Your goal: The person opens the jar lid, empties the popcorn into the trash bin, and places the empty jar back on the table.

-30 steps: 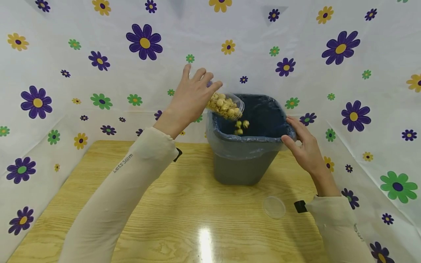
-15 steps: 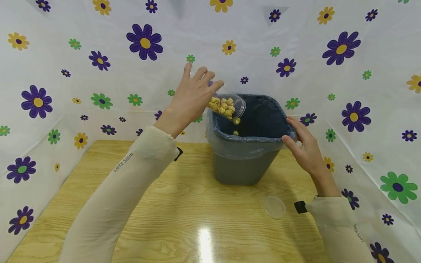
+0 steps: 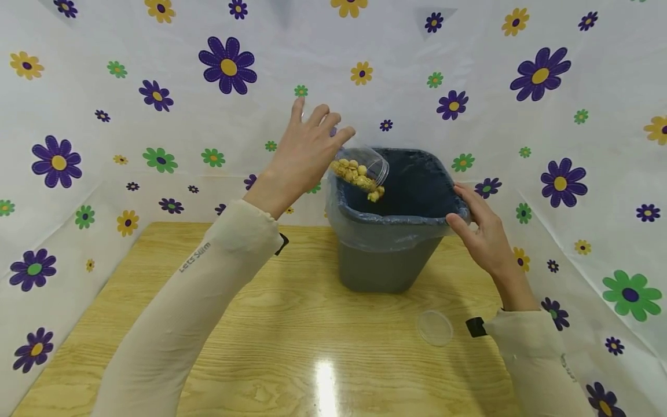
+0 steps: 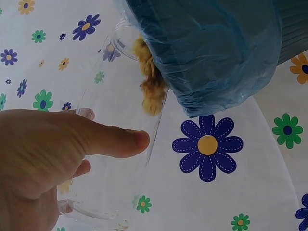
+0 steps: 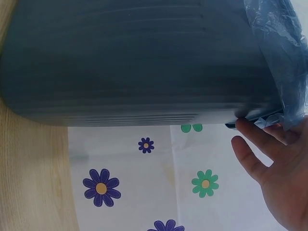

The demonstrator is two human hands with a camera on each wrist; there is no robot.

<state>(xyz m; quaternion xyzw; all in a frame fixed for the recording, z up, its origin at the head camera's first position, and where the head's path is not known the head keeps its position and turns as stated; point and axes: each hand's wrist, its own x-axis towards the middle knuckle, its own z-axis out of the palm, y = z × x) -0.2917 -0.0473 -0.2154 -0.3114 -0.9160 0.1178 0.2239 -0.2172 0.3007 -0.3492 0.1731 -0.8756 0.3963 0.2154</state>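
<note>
My left hand (image 3: 304,150) grips a clear plastic jar (image 3: 372,159) tilted mouth-down over the left side of a grey trash bin (image 3: 383,269). Knobbly yellow pieces (image 3: 351,172), like popcorn or dried flower buds, lie along the jar's lower side, and some spill from its mouth. The left wrist view shows the thumb (image 4: 125,143) across the see-through wall and a clump of pieces (image 4: 148,79) near the mouth. My right hand (image 3: 484,237) holds the bin's right rim, where a bluish bin liner (image 3: 385,234) folds over. The liner hides part of the jar's mouth in the left wrist view.
A round clear lid (image 3: 435,328) lies flat on the wooden table (image 3: 250,347), in front of the bin and to its right. White sheeting (image 3: 292,35) printed with flowers rises behind the table and along both sides.
The level of yellow pieces in the jar has dropped as they fall into the bin. The left hand has barely shifted; the right hand and bin stay put.
</note>
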